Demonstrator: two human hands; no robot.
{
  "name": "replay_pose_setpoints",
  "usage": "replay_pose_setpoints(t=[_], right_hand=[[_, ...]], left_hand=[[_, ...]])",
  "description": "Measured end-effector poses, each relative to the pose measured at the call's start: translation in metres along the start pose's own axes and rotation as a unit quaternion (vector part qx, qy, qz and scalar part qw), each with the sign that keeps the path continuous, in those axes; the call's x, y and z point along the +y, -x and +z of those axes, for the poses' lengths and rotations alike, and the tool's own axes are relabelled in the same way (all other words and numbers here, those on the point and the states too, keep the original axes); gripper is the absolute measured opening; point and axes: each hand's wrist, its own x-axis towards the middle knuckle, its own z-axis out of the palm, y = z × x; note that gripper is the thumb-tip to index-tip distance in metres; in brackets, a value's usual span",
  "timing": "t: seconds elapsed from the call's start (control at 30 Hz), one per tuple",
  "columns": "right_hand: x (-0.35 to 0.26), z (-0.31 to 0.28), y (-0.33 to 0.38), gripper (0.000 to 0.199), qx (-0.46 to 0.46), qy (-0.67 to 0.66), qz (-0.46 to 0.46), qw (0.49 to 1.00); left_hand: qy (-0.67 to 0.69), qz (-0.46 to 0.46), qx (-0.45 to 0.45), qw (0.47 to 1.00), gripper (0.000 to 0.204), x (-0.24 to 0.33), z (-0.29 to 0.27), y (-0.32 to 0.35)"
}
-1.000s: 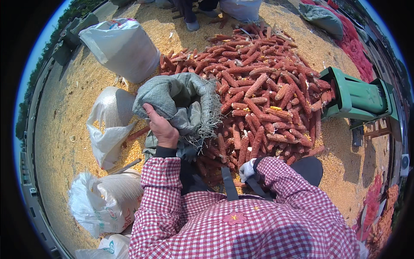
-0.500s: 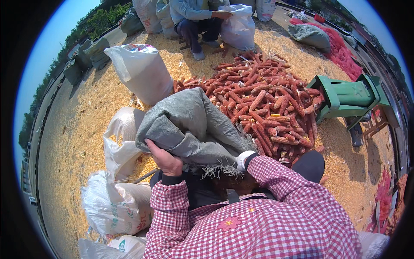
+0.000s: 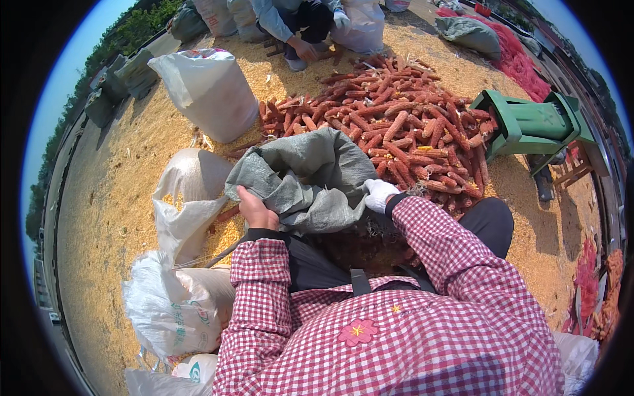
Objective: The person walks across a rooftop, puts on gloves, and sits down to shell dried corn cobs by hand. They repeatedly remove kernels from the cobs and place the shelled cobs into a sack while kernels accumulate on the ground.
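Observation:
A grey woven sack (image 3: 310,175) lies crumpled in front of me, over the near edge of a heap of reddish corn cobs (image 3: 403,129). My left hand (image 3: 256,210), bare, grips the sack's left edge. On the sack's right edge my right hand (image 3: 380,194), in a white glove, holds the fabric. Both arms wear red-and-white checked sleeves. The sack's mouth is folded and its inside is hidden.
White sacks stand on my left: a full one (image 3: 211,89), an open one with yellow kernels (image 3: 188,198), another (image 3: 175,307) near my elbow. A green machine (image 3: 528,122) stands at the right. Another person (image 3: 297,26) crouches beyond the cobs. Yellow kernels cover the ground.
The grey sack has swung from my left to straight in front of me and flattened out. My right hand has come up onto the sack's right edge.

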Motion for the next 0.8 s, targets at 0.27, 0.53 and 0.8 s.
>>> replay_pose_setpoints(t=[0.27, 0.53, 0.8], right_hand=[[0.039, 0.096, 0.019, 0.08, -0.397, 0.121, -0.156, 0.896], [0.108, -0.129, 0.001, 0.051, 0.124, 0.116, 0.006, 0.985], [0.117, -0.104, -0.012, 0.046, 0.071, 0.246, 0.063, 0.964]], left_hand=[[-0.073, -0.014, 0.083, 0.994, 0.055, -0.042, -0.013, -0.05], [-0.378, 0.113, 0.263, 0.88, 0.088, -0.013, 0.016, -0.006], [-0.738, 0.469, -0.297, 0.385, 0.061, -0.029, 0.013, 0.069]])
